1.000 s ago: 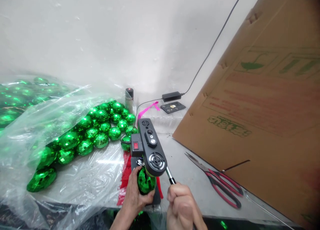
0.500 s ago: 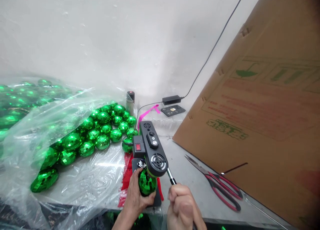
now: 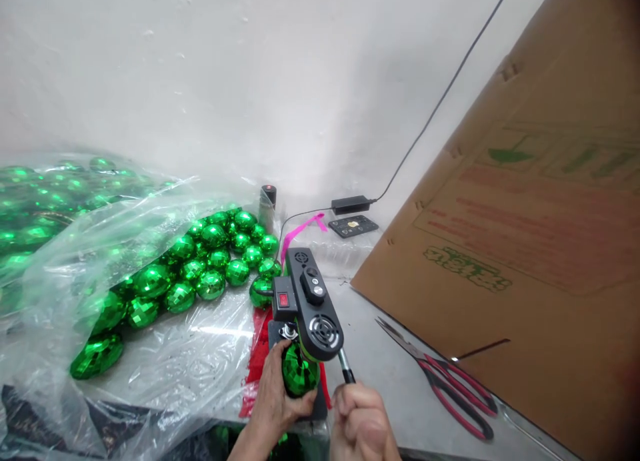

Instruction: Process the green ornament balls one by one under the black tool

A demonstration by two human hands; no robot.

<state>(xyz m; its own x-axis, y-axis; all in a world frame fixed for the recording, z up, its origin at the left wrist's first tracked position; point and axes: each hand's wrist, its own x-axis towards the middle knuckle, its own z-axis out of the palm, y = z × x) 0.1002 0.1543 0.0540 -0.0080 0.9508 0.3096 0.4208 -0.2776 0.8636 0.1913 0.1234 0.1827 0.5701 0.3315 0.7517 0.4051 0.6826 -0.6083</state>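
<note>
My left hand [image 3: 275, 394] is curled around a shiny green faceted ball ornament [image 3: 300, 371], thumb at its lower side and fingers at its left. The ball sits under the front end of a small black bench machine [image 3: 320, 307] with a red switch and two round vent-like discs. A metal lever [image 3: 345, 364] with a black end slopes down from the machine's right side. Closed around that lever's end is my right hand [image 3: 363, 421], which hides most of the grip. Several more green balls [image 3: 210, 284] lie to the left, partly inside a clear plastic bag [image 3: 165, 361].
Red-handled scissors [image 3: 450, 394] lie on the grey table at right, beside a leaning cardboard box [image 3: 500, 214]. Behind the machine are a black power adapter [image 3: 351, 204] with its cord, a flat black card [image 3: 353, 226], a pink ribbon [image 3: 303, 231] and a dark cylinder [image 3: 269, 197].
The whole view has shifted slightly, so things appear a little farther right. Both hands keep their holds on the ball and the lever.
</note>
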